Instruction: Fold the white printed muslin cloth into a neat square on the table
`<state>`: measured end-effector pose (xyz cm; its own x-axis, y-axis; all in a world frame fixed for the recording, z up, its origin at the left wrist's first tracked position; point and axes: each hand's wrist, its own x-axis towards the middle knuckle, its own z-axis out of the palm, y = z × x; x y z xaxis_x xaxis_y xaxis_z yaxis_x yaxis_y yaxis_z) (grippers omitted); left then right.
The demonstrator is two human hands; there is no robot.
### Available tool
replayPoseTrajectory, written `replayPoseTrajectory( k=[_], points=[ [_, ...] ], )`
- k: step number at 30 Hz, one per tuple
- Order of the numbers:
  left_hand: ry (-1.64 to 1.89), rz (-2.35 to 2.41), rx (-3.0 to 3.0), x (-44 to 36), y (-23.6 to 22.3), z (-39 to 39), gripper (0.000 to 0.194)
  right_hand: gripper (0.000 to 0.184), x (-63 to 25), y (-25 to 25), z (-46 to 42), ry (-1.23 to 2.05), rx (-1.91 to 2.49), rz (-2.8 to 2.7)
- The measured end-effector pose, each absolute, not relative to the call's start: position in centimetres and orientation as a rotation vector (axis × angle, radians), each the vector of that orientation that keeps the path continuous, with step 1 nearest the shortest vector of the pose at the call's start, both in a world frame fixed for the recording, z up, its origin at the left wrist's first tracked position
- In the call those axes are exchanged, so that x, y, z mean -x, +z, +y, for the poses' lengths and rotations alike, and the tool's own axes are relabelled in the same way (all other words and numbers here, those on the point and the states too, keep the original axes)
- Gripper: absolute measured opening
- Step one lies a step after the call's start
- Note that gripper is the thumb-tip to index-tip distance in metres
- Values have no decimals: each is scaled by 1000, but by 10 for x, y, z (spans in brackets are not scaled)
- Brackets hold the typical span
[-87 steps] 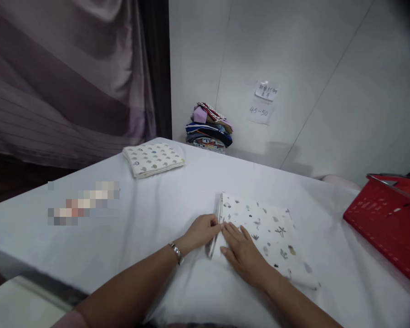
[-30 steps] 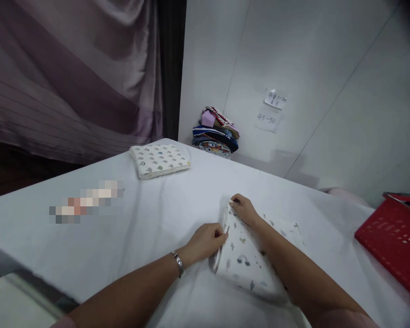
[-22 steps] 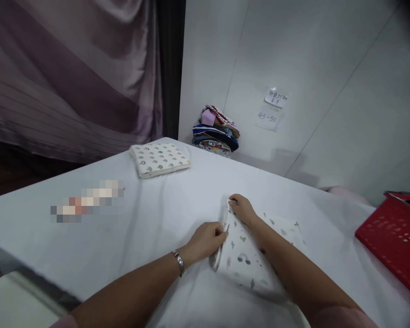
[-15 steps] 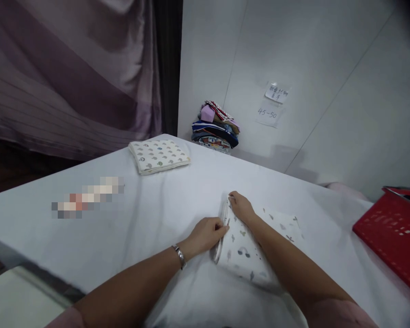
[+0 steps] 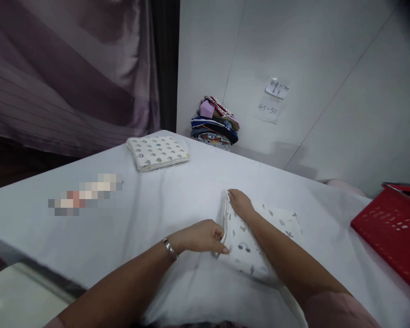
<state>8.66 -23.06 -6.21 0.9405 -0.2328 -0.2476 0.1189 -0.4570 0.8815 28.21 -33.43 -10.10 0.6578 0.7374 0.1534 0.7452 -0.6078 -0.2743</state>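
Note:
A white cloth [image 5: 249, 248] printed with small rainbows, leaves and other motifs lies folded in layers on the white table [image 5: 177, 200], in front of me and right of the middle. My left hand [image 5: 205, 236] pinches the layers at the cloth's left edge near the lower corner, thumb on top and fingers curled beneath. My right hand [image 5: 239, 203] grips the same edge at its far corner. The right forearm crosses over the cloth and hides part of it.
A folded cloth [image 5: 159, 152] with grey prints lies at the table's far corner. A blurred-out item [image 5: 85, 195] is at left. A stack of folded fabrics [image 5: 214, 122] stands by the wall. At right is a red basket [image 5: 389, 232].
My left hand has slid along the cloth's left edge toward me, to near the lower corner. My right hand stays at the far corner. The view has shifted slightly.

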Motion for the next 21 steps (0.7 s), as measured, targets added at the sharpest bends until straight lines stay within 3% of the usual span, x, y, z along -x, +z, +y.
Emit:
replayPoseTrajectory(
  k=[11,15,18,21],
  points=[
    [-535,-88,-1899,-94,-69,-221,22,34,-277,-94,-331,-38,2618,-1173],
    [-547,-73,-1995,-99,-70,-219,31,33,-276,-92,-328,-50,2655,-1158],
    [-351,82,-2146,-100,-68,-220,41,33,-277,-91,-326,-71,2675,-1151],
    [152,270,-2341,-99,-66,-227,34,33,-276,-89,-325,-88,2688,-1145]
  ],
)
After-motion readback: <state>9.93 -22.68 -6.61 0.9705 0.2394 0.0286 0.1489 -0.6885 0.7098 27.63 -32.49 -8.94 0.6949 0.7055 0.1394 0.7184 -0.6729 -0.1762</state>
